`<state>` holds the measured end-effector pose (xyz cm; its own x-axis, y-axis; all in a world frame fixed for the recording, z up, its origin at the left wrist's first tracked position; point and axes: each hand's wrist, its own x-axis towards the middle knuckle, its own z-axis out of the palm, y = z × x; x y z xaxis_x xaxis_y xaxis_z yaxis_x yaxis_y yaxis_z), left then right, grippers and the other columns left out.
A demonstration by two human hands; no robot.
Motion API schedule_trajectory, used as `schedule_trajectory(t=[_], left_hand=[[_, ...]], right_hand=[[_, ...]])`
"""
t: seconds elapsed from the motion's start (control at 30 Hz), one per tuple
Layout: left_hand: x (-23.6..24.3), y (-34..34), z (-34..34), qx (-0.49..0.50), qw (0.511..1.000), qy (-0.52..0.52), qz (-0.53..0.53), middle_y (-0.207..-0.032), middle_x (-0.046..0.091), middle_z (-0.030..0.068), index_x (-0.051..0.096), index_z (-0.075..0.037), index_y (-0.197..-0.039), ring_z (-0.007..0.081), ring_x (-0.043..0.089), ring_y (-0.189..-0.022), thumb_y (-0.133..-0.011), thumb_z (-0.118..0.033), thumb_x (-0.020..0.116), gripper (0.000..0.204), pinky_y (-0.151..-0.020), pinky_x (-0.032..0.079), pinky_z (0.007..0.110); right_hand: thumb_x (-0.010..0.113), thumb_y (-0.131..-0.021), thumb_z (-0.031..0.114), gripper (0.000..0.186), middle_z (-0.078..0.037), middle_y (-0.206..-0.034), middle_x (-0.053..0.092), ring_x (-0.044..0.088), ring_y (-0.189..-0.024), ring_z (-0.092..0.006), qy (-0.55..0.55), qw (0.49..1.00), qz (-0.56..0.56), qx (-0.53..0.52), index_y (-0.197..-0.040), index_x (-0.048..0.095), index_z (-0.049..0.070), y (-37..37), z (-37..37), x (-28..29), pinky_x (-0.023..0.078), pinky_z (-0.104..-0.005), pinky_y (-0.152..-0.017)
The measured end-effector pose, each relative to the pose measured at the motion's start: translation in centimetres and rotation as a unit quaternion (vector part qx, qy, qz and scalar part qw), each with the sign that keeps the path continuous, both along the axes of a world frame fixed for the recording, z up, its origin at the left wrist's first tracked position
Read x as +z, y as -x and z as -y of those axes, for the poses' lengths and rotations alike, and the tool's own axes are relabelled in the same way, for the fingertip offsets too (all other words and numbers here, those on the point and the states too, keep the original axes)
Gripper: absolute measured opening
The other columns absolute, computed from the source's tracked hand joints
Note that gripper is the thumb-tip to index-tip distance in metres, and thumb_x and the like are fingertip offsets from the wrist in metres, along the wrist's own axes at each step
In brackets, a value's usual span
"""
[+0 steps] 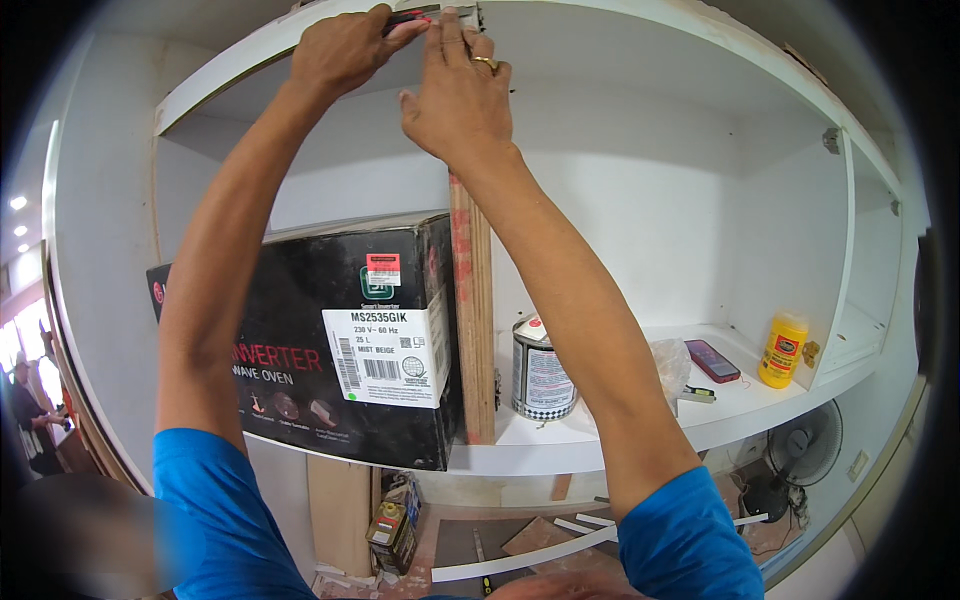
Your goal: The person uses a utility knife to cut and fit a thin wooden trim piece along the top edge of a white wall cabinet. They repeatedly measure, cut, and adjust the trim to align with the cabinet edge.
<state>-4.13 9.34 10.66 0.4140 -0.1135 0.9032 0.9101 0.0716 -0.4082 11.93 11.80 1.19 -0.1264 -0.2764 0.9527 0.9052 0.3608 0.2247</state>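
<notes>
Both my arms reach up to the top front edge (250, 75) of a white cabinet. My left hand (345, 50) is closed around a slim black and red tool (408, 17), mostly hidden by the fingers, so its exact kind does not show. Beside it, my right hand (460, 100), with a ring on one finger, lies with fingers stretched up against the edge. Its fingertips touch or nearly touch a small greyish piece (468, 17) there. Under my hands, an upright wooden post (480, 320) with red smears stands at the shelf front.
A large black microwave oven box (290, 320) juts out left of the post. On the shelf are a metal can (541, 375), clear plastic (670, 365), a phone (712, 361) and a yellow bottle (783, 350). Below are a fan (803, 440), white strips (525, 556) and a rectangular tin (388, 535).
</notes>
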Motion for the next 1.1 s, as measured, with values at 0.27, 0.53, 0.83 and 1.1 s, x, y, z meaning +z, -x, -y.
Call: schedule_trajectory(t=[0.27, 0.53, 0.83, 1.1], left_hand=[[0.3, 0.5, -0.4, -0.024, 0.999, -0.022, -0.023, -0.073, 0.071, 0.0177, 0.068, -0.005, -0.097, 0.0411, 0.07, -0.069, -0.1, -0.071, 0.042, 0.07, -0.059, 0.053, 0.05], [1.0, 0.4, -0.1, -0.011, 1.0, -0.004, -0.023, -0.074, 0.071, 0.0184, 0.068, -0.005, -0.098, 0.041, 0.07, -0.069, -0.099, -0.072, 0.043, 0.071, -0.061, 0.054, 0.051], [0.7, 0.8, 0.0, -0.024, 0.999, 0.019, -0.012, -0.073, 0.071, 0.0181, 0.068, -0.004, -0.099, 0.0409, 0.07, -0.07, -0.098, -0.073, 0.042, 0.073, -0.063, 0.054, 0.052], [0.9, 0.4, 0.2, -0.017, 1.0, 0.005, -0.019, -0.072, 0.071, 0.0177, 0.068, -0.004, -0.098, 0.0408, 0.07, -0.07, -0.099, -0.072, 0.043, 0.073, -0.061, 0.054, 0.051]], right_hand=[[0.074, -0.085, 0.037, 0.085, -0.015, -0.166, 0.031, 0.034, -0.147, -0.0338, 0.011, 1.0, -0.005, 0.007, -0.153, 0.039, -0.002, 0.3, -0.3, 0.1, 0.04, -0.0558, -0.107], [0.073, -0.086, 0.038, 0.086, -0.015, -0.166, 0.03, 0.034, -0.147, -0.033, 0.024, 1.0, -0.008, -0.009, -0.154, 0.038, -0.001, 0.3, -0.1, 0.2, 0.04, -0.0552, -0.106], [0.075, -0.083, 0.037, 0.087, -0.016, -0.165, 0.032, 0.038, -0.145, -0.0308, 0.004, 1.0, -0.004, -0.016, -0.153, 0.041, -0.003, 0.4, -0.1, -0.1, 0.042, -0.0524, -0.103], [0.075, -0.083, 0.038, 0.089, -0.013, -0.166, 0.031, 0.035, -0.147, -0.031, 0.024, 1.0, -0.003, -0.019, -0.154, 0.039, -0.001, 0.1, 0.0, 0.0, 0.04, -0.053, -0.104]])
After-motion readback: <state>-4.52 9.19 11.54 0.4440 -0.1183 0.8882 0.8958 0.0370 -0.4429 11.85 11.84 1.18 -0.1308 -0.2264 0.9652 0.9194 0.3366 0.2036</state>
